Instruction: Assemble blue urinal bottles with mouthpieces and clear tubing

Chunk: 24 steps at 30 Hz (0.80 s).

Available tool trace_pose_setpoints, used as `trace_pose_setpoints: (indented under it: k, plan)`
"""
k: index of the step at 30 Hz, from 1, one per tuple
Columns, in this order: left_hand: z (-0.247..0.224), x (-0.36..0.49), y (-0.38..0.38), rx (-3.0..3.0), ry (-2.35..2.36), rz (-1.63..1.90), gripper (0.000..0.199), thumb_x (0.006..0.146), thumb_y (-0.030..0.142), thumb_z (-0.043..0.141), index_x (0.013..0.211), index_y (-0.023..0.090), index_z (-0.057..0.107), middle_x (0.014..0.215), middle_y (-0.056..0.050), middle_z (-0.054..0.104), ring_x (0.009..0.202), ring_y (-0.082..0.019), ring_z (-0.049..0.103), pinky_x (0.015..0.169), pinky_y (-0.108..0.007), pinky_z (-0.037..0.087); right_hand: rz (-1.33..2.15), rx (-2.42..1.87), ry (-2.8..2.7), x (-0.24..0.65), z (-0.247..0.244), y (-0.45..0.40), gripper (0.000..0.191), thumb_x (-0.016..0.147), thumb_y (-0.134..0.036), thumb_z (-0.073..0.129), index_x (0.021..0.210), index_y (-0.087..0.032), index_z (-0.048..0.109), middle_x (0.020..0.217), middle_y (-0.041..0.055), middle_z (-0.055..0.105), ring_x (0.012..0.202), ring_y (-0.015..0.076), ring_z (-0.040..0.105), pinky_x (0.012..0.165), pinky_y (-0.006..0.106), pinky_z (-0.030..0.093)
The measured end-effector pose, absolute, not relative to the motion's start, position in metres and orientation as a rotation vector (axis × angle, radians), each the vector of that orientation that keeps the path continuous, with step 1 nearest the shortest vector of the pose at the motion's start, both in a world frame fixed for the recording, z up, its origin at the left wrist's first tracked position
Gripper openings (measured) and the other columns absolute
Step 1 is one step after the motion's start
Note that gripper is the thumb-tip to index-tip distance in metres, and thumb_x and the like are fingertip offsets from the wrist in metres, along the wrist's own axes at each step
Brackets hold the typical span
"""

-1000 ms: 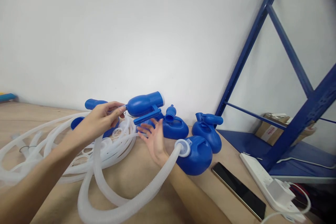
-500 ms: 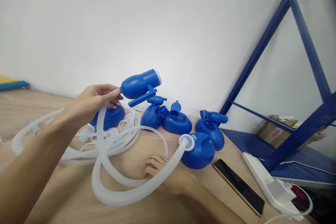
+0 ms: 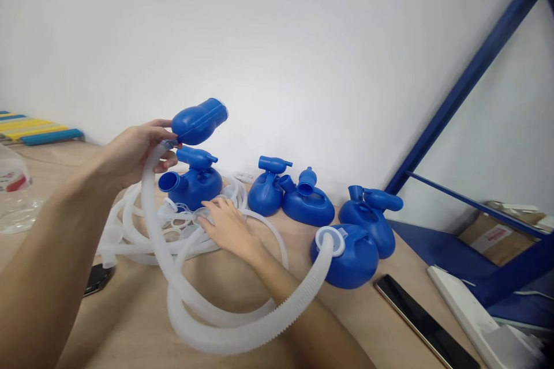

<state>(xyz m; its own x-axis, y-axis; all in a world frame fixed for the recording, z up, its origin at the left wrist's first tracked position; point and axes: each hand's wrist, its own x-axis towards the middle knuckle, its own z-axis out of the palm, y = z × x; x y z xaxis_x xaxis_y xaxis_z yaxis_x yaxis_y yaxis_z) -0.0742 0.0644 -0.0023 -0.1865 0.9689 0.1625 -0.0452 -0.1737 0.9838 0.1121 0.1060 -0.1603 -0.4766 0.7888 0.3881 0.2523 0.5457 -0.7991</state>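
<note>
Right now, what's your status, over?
Left hand holding blue cup by narrow end, white hose attached. Right hand at clear parts. Hose crosses right forearm.

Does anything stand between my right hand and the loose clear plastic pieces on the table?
Nothing visible does: your right hand's fingertips are right at the loose clear plastic pieces. The corrugated hose crosses over your forearm, behind the hand. Whether the fingers grip a piece, I can't tell.

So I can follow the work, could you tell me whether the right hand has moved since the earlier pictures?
Yes; judged against the phone, the right hand has moved left, to the translucent parts.
</note>
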Motion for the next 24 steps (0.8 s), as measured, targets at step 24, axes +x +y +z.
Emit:
trace_pose_setpoints:
  k: [24]
  plan:
    - [-0.014, -0.050, 0.071, 1.529, 1.305, 1.354, 0.035, 0.089, 0.049, 0.070, 0.098, 0.022, 0.051, 0.072, 0.005, 0.048, 0.044, -0.005, 0.039, 0.037, -0.018, 0.025, 0.928, -0.981, -1.576, 0.095, -0.163, 0.164, 0.012, 0.075, -0.012, 0.067, 0.078, -0.023, 0.071, 0.079, -0.0024, 0.058, 0.091, 0.0215, 0.063, 0.103, 0.040, 0.042]
